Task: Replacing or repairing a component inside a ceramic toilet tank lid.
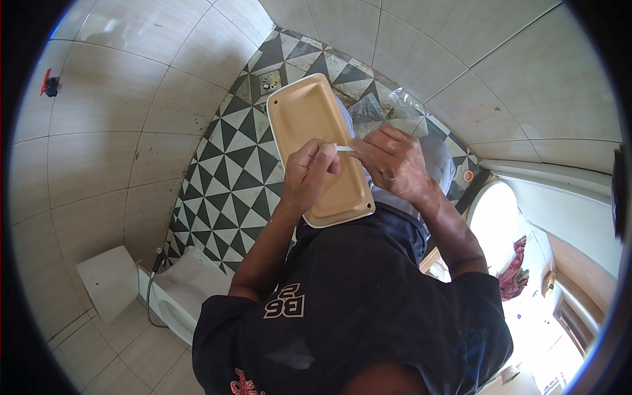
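Note:
A thin white strip (344, 149) runs between my two hands. My left hand (308, 172) is closed, thumb against its fingers, pinching one end of the strip. The other end goes into my right hand (394, 161), whose fingers are curled closed round it. Under my hands a long shallow tray-shaped piece (309, 108) lies tilted across my lap. It is tan inside with a white rim, and small holes show at two opposite corners. My hands hover over its middle and right edge, hiding part of it.
Left of me stands a white toilet (187, 283) with a hand sprayer (158, 258) on a hose. A floor drain (269, 81) lies ahead, with clear plastic wrapping (368, 110) right of it. A small orange-and-white round item (468, 176) is by the right wall. Tiled walls close in.

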A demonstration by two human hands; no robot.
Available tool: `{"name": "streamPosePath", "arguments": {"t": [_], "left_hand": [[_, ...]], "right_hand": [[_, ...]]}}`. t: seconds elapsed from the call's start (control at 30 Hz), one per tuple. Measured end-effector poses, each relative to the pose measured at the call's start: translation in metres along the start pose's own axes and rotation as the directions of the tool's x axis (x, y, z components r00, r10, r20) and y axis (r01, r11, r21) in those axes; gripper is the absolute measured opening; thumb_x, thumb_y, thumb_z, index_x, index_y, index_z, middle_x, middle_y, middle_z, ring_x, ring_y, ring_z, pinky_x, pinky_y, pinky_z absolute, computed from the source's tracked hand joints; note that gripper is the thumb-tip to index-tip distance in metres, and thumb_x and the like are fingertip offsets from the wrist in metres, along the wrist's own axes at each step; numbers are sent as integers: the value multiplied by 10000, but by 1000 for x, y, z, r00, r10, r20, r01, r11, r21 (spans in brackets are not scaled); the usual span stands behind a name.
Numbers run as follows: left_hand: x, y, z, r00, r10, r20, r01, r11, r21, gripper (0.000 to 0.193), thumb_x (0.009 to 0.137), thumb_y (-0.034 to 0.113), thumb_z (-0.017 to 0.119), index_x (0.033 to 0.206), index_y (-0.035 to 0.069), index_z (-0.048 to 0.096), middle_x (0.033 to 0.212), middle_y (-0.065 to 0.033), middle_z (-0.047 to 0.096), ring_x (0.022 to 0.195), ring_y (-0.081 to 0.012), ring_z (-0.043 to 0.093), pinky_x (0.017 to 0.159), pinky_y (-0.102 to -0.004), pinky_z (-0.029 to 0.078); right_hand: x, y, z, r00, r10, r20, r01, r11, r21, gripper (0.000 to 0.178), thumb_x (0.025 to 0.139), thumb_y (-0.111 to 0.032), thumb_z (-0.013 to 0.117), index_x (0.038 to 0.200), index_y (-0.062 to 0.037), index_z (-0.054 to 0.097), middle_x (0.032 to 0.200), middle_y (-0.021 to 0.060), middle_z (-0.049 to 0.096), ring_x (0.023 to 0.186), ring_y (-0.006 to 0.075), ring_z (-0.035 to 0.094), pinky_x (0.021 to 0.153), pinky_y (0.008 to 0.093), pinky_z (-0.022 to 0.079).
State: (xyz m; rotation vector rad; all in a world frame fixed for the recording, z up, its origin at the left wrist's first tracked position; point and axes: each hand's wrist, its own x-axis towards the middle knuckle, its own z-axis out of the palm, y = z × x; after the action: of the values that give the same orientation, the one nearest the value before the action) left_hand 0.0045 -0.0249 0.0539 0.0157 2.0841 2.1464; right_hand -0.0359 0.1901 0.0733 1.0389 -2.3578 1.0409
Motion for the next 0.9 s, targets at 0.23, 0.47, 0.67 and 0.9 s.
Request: {"name": "streamPosePath", "arguments": {"t": [0.23,0.47,0.67,0.9], "left_hand": [[2,2,-8,999,-41,0,41,985,-170,306,1111,264,562,970,7,647,829,-29,650,759,-81,583,729,-254,496],[0,1,-10,997,-79,21,81,992,-96,211,1077,193,632,1082,-17,652,905,-34,677,834,-86,637,792,-254,538],[-3,-7,-10,1000,-6,31,9,994,-110,199,1074,165,627,1117,-28,637,936,-51,687,857,-93,649,814,-265,546],[2,2,-16,997,11,71,-4,994,-108,242,1070,166,630,1178,-50,639,957,-63,702,889,-106,671,838,-271,554]], "right_hand": [[0,3,7,1000,18,-16,-17,998,68,285,795,-73,831,1071,-71,762,834,56,662,782,256,668,636,370,548],[0,-1,5,998,58,11,-59,996,67,208,852,-115,800,1051,-73,756,791,67,615,715,270,637,588,395,511],[-3,0,6,992,105,69,-111,989,92,133,906,-143,778,1004,-61,741,737,87,574,650,293,593,552,418,465],[-3,-1,12,990,134,43,-140,970,201,137,909,-148,778,999,-53,740,728,100,584,652,311,595,563,429,465]]}}
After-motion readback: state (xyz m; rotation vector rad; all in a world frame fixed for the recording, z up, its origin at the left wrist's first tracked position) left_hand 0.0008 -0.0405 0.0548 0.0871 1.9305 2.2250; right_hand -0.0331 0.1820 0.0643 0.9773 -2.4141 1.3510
